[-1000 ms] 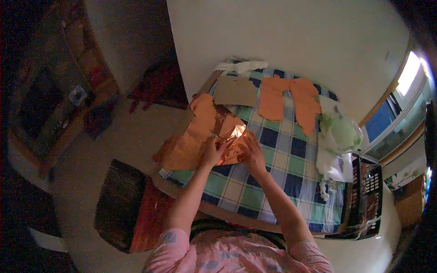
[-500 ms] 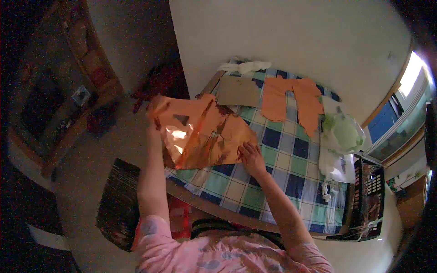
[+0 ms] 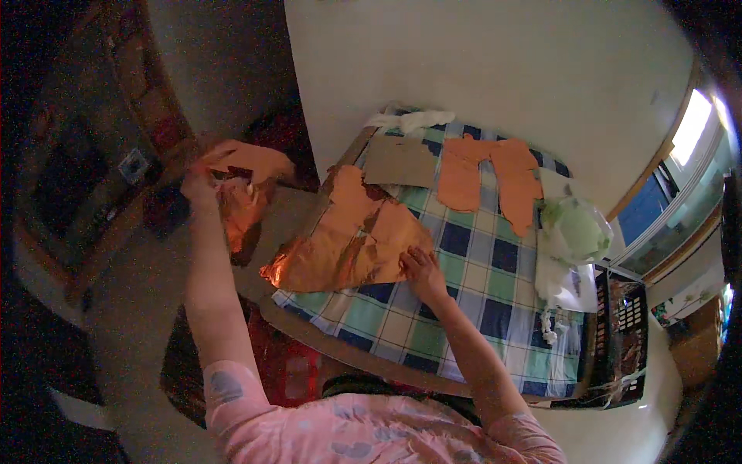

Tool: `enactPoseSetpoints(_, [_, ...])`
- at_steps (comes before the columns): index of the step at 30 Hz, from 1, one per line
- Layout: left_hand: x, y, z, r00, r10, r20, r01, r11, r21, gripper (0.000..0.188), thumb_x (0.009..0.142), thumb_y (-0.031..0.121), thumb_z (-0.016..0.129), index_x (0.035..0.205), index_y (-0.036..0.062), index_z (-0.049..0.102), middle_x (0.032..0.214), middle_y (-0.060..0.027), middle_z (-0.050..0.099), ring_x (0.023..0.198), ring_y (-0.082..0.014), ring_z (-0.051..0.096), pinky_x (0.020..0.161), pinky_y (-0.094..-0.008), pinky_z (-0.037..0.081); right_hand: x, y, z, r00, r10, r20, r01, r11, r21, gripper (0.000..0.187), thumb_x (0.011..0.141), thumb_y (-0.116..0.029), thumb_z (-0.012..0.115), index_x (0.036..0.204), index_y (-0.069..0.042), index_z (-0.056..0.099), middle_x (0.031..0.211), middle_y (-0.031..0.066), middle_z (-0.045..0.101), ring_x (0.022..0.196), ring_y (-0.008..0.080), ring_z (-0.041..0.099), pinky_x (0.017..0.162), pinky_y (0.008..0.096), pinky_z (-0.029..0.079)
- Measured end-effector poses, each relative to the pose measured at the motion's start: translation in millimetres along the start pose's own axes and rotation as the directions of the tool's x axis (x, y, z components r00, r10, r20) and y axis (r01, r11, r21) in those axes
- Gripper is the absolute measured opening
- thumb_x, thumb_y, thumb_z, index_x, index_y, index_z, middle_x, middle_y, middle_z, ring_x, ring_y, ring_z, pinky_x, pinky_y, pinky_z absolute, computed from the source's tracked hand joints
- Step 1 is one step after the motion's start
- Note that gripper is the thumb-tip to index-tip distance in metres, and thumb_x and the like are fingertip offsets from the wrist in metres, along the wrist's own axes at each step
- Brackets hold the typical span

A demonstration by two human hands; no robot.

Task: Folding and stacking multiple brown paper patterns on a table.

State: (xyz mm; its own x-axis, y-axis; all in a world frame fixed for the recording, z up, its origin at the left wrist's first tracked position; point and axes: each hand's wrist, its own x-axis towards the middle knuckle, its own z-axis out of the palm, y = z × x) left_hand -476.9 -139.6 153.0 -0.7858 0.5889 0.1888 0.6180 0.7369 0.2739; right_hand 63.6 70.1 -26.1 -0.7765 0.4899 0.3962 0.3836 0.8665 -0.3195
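My left hand [image 3: 199,184] is raised off to the left, fingers closed on a torn piece of copper-coloured foil [image 3: 247,213] that hangs crumpled from it. The larger foil sheet [image 3: 348,243], shiny with a ragged far edge, lies over the near left part of the checked cloth [image 3: 464,298]. On that sheet's right edge rests my right hand [image 3: 423,272], fingers laid over the foil. Its fingertips are partly blurred.
Beyond lie a brown cardboard piece [image 3: 402,161] and flat orange cut-out pieces [image 3: 461,182]. A pale green plastic bag [image 3: 578,230] sits at the right, near a black plastic crate [image 3: 622,336]. A white cloth [image 3: 413,121] lies at the far edge.
The foil has come apart: my left hand has moved left with the torn piece, while the larger part stays on the cloth. My right hand has hardly moved.
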Motion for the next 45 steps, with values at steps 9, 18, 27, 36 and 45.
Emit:
enactPoseSetpoints(9, [-34.4,92.4,-28.3,0.909,-0.039,-0.414,-0.367,0.391,-0.844,0.036,0.087,0.031,0.056,0.113,0.0057,0.062,0.106,-0.0076,0.064,0.089,-0.0183,0.060,0.078,-0.0326,0.048,0.7,-40.5,-16.3,0.974,0.195,-0.113,-0.111,0.851,0.513,0.044,0.083,-0.004,0.054,0.126,-0.013,0.053,0.131,0.0142,0.049,0.121,0.0346,0.046,0.101,0.0417,0.037])
enactPoseSetpoints(18, [-317.1,354.8,-85.3,0.482,0.875,0.041,-0.678,0.403,-0.615,0.025,0.083,0.008,0.060,0.107,0.0101,0.067,0.089,-0.0054,0.069,0.085,-0.0203,0.064,0.078,-0.0344,0.049,-52.5,-9.2,-58.5,0.884,0.464,-0.060,-0.085,0.285,0.955,0.041,0.098,-0.028,0.043,0.131,-0.005,0.046,0.126,0.0112,0.053,0.112,0.0209,0.051,0.093,0.0355,0.044])
enactPoseSetpoints(27, [-442.9,325.7,128.0,0.243,0.968,0.056,-0.683,0.212,-0.699,0.035,0.083,0.010,0.061,0.118,0.0079,0.060,0.121,-0.0130,0.058,0.113,-0.0270,0.055,0.095,-0.0386,0.043,-158.4,104.1,-80.3,0.891,0.454,0.014,-0.104,0.174,0.979,0.053,0.088,-0.039,0.057,0.127,-0.004,0.047,0.120,0.0109,0.055,0.102,0.0246,0.053,0.089,0.0375,0.046])
enactPoseSetpoints(36, [-535.8,306.4,140.3,0.429,0.902,0.053,-0.839,0.419,-0.346,0.042,0.080,0.022,0.064,0.120,0.0137,0.059,0.135,-0.0117,0.046,0.130,-0.0289,0.038,0.105,-0.0486,0.030,-224.7,129.0,-167.0,0.734,0.601,0.317,0.016,-0.481,0.877,0.057,0.095,-0.050,0.041,0.135,-0.010,0.042,0.128,0.0118,0.053,0.115,0.0274,0.052,0.097,0.0432,0.042])
enactPoseSetpoints(45, [-557.2,304.9,151.1,0.468,0.882,0.059,-0.854,0.469,-0.224,0.045,0.081,0.023,0.063,0.125,0.0144,0.056,0.139,-0.0139,0.043,0.132,-0.0308,0.035,0.108,-0.0479,0.026,-209.6,152.6,-169.4,0.691,0.714,-0.113,-0.340,0.459,0.821,0.059,0.083,0.000,0.062,0.137,-0.013,0.039,0.088,0.0100,0.062,0.070,0.0124,0.056,0.062,0.0259,0.047])
